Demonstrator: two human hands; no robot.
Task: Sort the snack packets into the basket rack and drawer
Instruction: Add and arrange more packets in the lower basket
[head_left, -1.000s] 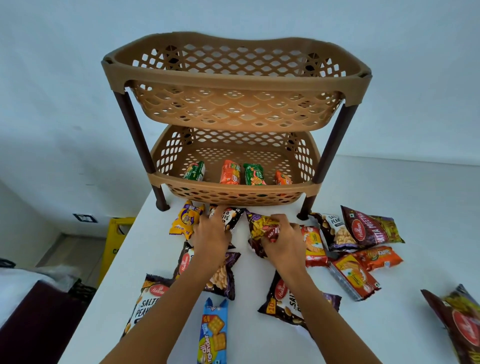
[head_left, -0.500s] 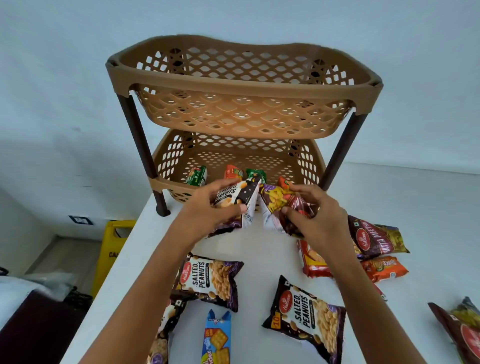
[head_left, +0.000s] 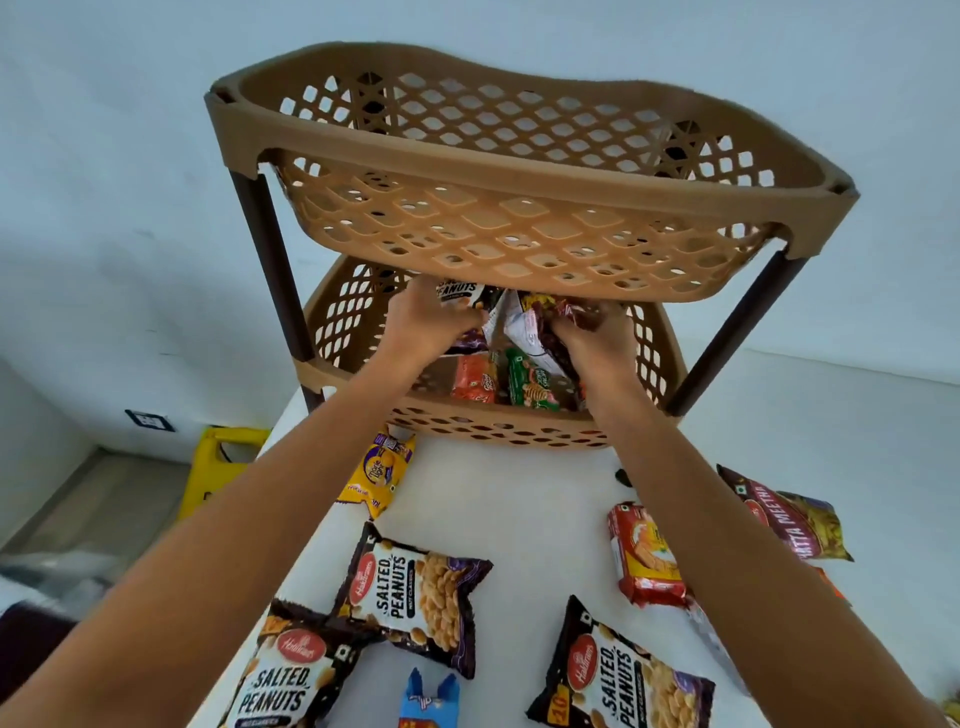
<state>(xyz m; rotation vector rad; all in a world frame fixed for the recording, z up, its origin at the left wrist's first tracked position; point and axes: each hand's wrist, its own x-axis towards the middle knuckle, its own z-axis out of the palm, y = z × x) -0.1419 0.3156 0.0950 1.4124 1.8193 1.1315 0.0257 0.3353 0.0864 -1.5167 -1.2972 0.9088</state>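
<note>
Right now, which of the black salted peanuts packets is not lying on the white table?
The black salted peanuts packet gripped by the left hand, held over the tan lower basket; the other three lie on the table.

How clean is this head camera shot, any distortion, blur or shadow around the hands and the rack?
Head view: wide-angle stretch splays the legs of the basket rack and swells the forearms; head view: the upper basket shades the left hand and right hand; head view: their packets look slightly smeared, while the salted peanuts packet on the table reads sharp.
</note>
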